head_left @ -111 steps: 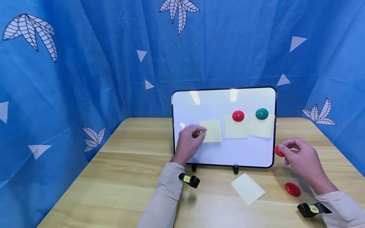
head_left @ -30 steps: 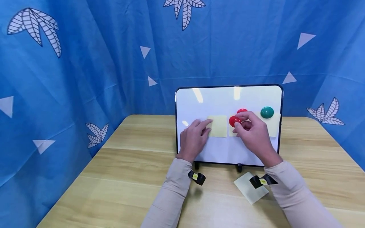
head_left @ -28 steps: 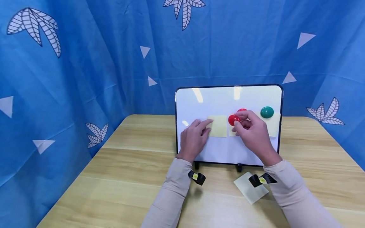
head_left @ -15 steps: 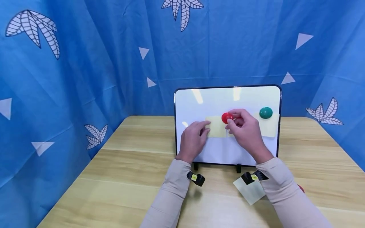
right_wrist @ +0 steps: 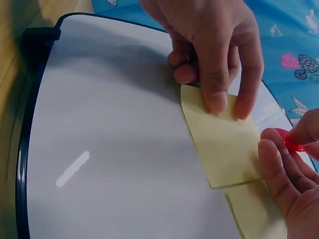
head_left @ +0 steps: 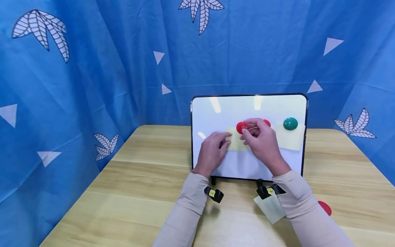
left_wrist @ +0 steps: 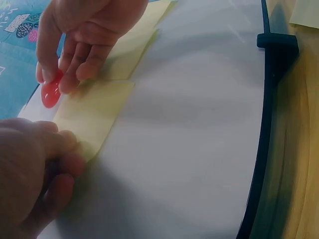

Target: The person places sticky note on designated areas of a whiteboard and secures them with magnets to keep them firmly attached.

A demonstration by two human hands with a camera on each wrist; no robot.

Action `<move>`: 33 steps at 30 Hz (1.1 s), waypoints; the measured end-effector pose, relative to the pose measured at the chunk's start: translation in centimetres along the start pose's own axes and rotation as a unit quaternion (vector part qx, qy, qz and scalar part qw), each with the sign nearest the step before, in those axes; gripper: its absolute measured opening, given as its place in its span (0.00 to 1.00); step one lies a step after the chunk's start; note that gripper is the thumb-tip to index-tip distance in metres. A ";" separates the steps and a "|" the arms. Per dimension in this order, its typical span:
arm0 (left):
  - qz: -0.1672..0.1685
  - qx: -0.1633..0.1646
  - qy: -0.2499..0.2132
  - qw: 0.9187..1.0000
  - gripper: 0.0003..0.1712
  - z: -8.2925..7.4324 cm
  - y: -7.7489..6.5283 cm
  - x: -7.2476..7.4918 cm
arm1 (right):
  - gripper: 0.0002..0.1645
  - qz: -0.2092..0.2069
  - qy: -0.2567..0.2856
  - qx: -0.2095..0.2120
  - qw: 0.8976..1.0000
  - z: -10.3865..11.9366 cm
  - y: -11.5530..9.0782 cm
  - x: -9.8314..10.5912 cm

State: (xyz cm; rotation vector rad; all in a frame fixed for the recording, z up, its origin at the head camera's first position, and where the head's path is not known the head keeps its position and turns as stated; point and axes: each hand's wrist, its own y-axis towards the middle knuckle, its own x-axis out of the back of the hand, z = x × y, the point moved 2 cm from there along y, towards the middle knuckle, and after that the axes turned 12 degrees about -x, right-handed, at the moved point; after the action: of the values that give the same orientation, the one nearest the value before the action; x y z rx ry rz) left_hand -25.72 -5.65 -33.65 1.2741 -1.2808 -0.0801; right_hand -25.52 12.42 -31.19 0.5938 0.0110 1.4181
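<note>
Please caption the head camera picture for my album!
Left grip touches a yellow sticky note on the whiteboard while the right grip pinches a round red magnet.

glossy plastic disc (head_left: 241,128); matt paper note (right_wrist: 224,142); shiny whiteboard (head_left: 237,110)

The left hand (left_wrist: 27,169) touches a yellow note (left_wrist: 97,112) on the whiteboard (left_wrist: 194,129), while the right hand (left_wrist: 92,30) pinches a shiny red disc (left_wrist: 51,94) near that note.

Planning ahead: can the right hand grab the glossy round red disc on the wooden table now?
Probably not: the right hand pinches another red disc. Otherwise the lower red disc looks reachable, though the beige fabric sleeve partly hides it in the head view.
</note>
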 end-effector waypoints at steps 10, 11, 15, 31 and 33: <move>-0.016 -0.013 0.018 1.000 0.15 -0.1 0.0 0.3 | 0.19 -0.015 0.002 0.020 1.000 0.3 0.3 -1.0; -0.017 -0.019 0.024 0.999 0.14 -0.1 0.0 0.3 | 0.19 -0.020 -0.001 0.023 1.000 0.3 0.3 -1.0; -0.017 -0.038 0.049 0.998 0.12 -0.1 -0.1 0.3 | 0.18 -0.031 -0.012 0.034 0.999 0.2 0.2 -1.3; -0.008 -0.037 0.124 0.992 0.13 -0.2 -0.6 -0.2 | 0.20 -0.090 -0.096 0.079 0.988 0.0 0.2 -2.1; -0.013 -0.041 0.130 0.991 0.14 -0.3 -0.5 -0.1 | 0.19 -0.099 -0.110 0.088 0.985 0.3 0.4 -2.1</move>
State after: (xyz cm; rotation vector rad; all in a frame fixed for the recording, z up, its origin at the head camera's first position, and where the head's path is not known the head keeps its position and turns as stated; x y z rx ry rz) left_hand -25.30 -5.58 -34.00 1.1888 -1.0270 0.0152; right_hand -26.14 10.39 -31.51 0.8686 0.0193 1.1608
